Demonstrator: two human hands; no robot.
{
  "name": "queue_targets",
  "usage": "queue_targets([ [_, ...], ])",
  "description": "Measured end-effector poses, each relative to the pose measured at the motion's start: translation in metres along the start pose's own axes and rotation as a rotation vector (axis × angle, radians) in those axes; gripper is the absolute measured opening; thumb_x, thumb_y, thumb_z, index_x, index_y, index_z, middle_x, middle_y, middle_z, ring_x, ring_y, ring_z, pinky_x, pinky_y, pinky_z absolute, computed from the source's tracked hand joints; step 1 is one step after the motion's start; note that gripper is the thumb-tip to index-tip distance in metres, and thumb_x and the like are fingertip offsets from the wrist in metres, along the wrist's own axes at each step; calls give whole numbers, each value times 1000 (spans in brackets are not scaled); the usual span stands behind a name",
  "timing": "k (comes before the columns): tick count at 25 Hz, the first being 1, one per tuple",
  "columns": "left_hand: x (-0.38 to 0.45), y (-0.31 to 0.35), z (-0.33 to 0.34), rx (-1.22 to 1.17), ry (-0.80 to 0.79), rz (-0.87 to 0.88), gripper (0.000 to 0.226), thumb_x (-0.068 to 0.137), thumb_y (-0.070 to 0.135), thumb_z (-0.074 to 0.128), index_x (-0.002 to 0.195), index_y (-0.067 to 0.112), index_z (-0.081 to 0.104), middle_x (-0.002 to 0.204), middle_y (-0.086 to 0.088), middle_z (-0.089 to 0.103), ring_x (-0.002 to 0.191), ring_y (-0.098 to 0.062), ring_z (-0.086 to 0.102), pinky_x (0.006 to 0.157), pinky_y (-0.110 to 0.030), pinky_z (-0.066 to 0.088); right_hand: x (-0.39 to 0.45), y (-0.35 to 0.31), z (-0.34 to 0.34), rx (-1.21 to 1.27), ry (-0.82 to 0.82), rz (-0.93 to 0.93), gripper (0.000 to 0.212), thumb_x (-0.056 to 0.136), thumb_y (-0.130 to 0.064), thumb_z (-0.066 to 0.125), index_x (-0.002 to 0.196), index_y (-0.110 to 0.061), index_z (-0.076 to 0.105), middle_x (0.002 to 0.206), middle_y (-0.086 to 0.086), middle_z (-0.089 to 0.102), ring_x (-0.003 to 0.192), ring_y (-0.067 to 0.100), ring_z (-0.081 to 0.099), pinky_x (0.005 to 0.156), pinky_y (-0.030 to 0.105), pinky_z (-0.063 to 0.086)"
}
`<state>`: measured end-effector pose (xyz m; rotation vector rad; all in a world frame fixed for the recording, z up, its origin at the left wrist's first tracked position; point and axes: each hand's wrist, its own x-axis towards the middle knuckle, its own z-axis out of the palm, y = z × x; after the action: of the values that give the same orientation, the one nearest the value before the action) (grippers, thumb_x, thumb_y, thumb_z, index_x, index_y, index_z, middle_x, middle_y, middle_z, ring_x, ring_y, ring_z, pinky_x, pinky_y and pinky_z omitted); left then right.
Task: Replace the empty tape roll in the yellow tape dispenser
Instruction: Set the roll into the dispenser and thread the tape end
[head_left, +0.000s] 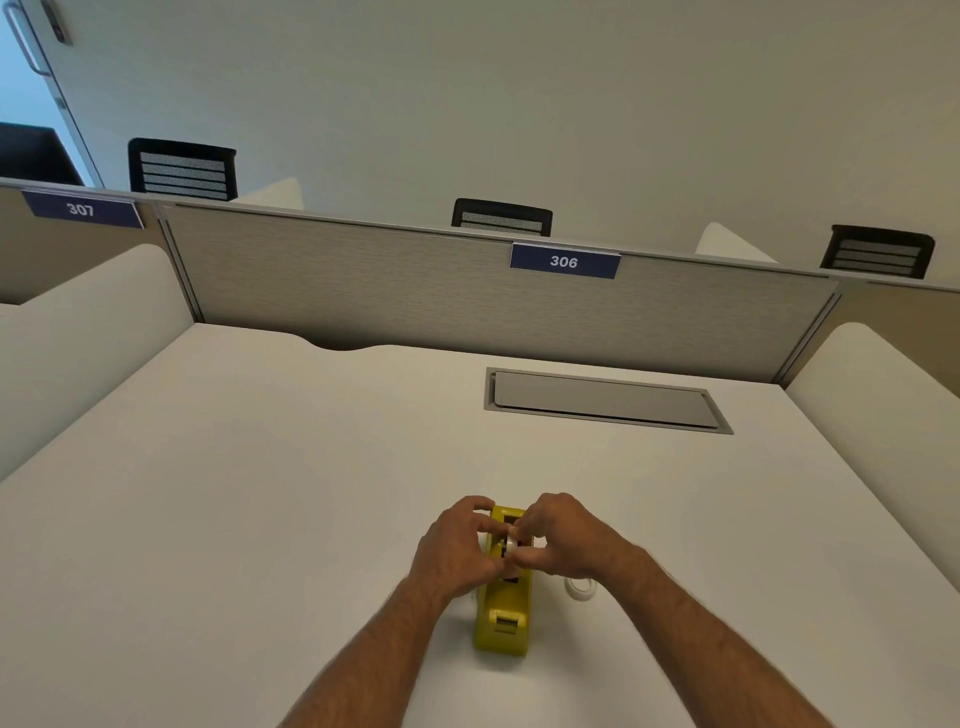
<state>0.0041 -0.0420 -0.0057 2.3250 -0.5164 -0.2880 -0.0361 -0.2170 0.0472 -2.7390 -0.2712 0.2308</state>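
Observation:
The yellow tape dispenser (503, 618) stands on the white desk (260, 493), its cutter end toward me. Both my hands meet over its middle. My left hand (457, 545) grips from the left and my right hand (558, 535) from the right, fingers pinched on a small whitish roll (511, 544) sitting in the dispenser's slot. The roll is mostly hidden by my fingers, so I cannot tell whether it is full or empty. A second white roll (581, 587) lies flat on the desk just right of the dispenser, partly under my right wrist.
A grey cable hatch (602, 399) is set into the desk at the back right. A fabric partition (415, 291) with label 306 closes the far edge. White side dividers flank the desk. Black chairs stand beyond the partition.

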Motion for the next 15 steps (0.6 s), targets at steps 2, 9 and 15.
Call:
queue_targets([
  [2, 0, 0, 0, -1, -4, -3, 62, 50, 59, 82, 107, 37, 72, 136, 21, 48, 110, -1, 46, 90, -30, 49, 2, -1, 1, 5, 15, 11, 27, 86, -40, 68, 101, -20, 78, 93, 5, 75, 88, 19, 62, 79, 40, 55],
  [9, -2, 2, -2, -3, -7, -2, 62, 50, 58, 81, 107, 37, 72, 137, 20, 47, 110, -2, 46, 89, -29, 48, 1, 1, 7, 38, 45, 5, 22, 91, -32, 64, 99, -20, 80, 90, 7, 75, 86, 19, 60, 76, 39, 54],
  [15, -2, 3, -3, -4, -9, -6, 63, 50, 59, 81, 108, 36, 71, 138, 18, 48, 118, -7, 49, 92, -32, 50, -1, 0, 9, 48, 67, -1, 23, 93, -32, 62, 101, -19, 79, 91, 7, 74, 87, 18, 58, 75, 34, 49],
])
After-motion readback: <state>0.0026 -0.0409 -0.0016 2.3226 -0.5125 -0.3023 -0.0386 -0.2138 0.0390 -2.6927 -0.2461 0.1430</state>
